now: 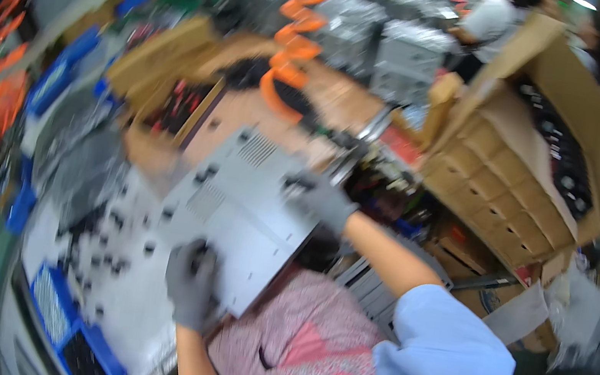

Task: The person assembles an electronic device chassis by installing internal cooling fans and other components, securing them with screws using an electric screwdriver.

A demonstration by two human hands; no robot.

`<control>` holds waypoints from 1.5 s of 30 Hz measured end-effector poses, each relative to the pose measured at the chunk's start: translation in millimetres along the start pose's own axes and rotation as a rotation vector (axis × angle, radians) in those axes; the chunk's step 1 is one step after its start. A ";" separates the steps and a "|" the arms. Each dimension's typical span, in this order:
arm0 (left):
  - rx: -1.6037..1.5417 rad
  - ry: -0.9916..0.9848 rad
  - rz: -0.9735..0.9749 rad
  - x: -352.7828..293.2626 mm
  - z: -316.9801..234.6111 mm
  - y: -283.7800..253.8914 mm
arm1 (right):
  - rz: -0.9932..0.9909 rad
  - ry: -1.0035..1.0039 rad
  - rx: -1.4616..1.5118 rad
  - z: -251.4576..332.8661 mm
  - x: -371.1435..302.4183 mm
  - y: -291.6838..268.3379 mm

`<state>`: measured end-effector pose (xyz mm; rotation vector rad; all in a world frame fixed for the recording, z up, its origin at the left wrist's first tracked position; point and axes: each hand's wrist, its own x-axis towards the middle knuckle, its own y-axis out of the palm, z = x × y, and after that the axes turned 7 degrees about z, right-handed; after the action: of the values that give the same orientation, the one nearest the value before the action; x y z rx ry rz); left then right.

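Observation:
A flat grey metal panel (250, 207) with vent slots lies at an angle in front of me. At its near left edge is my left hand (191, 284), in a grey glove, its fingers curled around a small black part (206, 255). My right hand (321, 200), gloved alike, reaches over the panel's right side. Its fingers are drawn together around something dark, too blurred to make out. Small black pieces (205, 173) sit on the panel near its left side. More loose black pieces (110, 264) are scattered on the white worktop left of it.
An orange coiled hose (294, 47) hangs beyond the panel. Blue bins (73, 332) stand at the near left, and a cardboard box with red and black items (180, 104) at the far left. A large divided carton (502, 187) rises at right. Wrapped grey units (412, 57) and people are behind.

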<state>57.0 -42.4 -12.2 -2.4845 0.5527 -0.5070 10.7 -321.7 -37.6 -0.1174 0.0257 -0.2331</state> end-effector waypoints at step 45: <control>-0.003 -0.355 0.091 -19.9 -7.8 17.1 | -0.132 -0.212 -1.029 -11.8 -17.2 1.3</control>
<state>31.9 -49.3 -20.7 -2.4596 0.5181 -0.0260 -6.2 -317.8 -49.3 -1.1703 -0.0760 -0.3204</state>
